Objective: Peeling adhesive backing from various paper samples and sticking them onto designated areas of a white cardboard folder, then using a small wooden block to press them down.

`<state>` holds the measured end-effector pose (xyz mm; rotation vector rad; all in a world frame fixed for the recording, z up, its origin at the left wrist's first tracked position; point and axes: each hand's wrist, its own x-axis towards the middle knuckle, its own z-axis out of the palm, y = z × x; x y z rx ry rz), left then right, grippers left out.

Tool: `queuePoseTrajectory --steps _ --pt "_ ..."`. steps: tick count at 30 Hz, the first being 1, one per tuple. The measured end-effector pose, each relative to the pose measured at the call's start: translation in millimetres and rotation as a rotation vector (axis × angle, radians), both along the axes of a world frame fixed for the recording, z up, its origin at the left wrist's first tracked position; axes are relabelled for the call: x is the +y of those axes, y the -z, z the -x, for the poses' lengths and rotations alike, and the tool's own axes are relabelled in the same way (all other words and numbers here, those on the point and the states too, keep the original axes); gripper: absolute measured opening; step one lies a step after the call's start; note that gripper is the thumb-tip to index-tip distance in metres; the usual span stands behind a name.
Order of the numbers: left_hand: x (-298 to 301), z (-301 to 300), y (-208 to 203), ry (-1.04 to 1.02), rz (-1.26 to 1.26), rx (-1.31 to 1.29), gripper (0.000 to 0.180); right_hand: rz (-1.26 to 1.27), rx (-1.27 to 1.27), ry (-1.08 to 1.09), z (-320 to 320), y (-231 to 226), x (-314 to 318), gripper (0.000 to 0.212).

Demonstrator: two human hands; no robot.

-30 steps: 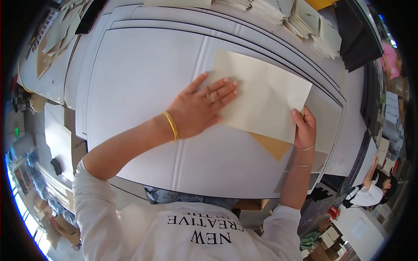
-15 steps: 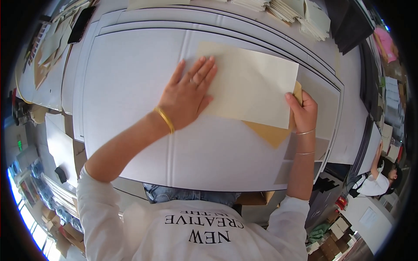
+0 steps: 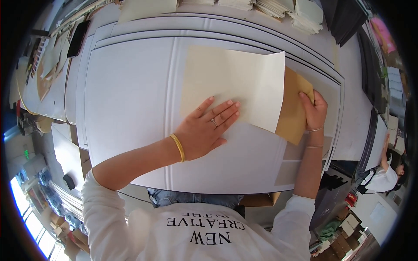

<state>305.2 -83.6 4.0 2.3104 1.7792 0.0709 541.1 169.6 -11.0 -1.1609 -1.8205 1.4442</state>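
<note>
A cream sheet of paper [image 3: 230, 80] lies on a large white board [image 3: 122, 95]; its right end bends upward. Resting flat on the sheet's near edge is my left hand [image 3: 200, 130], fingers spread and a ring on one of them. From under the raised end a brown sheet of paper [image 3: 293, 108] sticks out to the right. My right hand [image 3: 315, 112] pinches that brown sheet by its right edge, thumb on top. The rest of the brown sheet is hidden beneath the cream one.
More white boards lie layered under the top one. Stacks of cream paper [image 3: 305, 17] stand along the far edge. A black phone [image 3: 79, 38] and paper scraps [image 3: 50, 63] lie at the far left. Another person in white [image 3: 381, 178] is at the right.
My left hand has slid nearer and to the right over the cream sheet. The brown sheet, in my right hand, now shows more to the right; the cream sheet has shifted left.
</note>
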Motion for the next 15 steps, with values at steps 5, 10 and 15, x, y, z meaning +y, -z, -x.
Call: queuePoseTrajectory --steps 5,10,15 --pt "53.2 51.3 17.1 -0.188 -0.140 0.223 0.068 -0.020 -0.007 0.006 -2.9 -3.9 -3.7 0.012" --pt "106.1 102.3 29.1 -0.362 -0.243 0.200 0.056 -0.017 0.050 0.013 2.6 -3.0 -4.3 0.012" --pt "88.8 69.9 24.7 -0.452 -0.174 0.395 0.057 -0.048 -0.020 0.027 5.3 -5.2 -3.2 0.014"
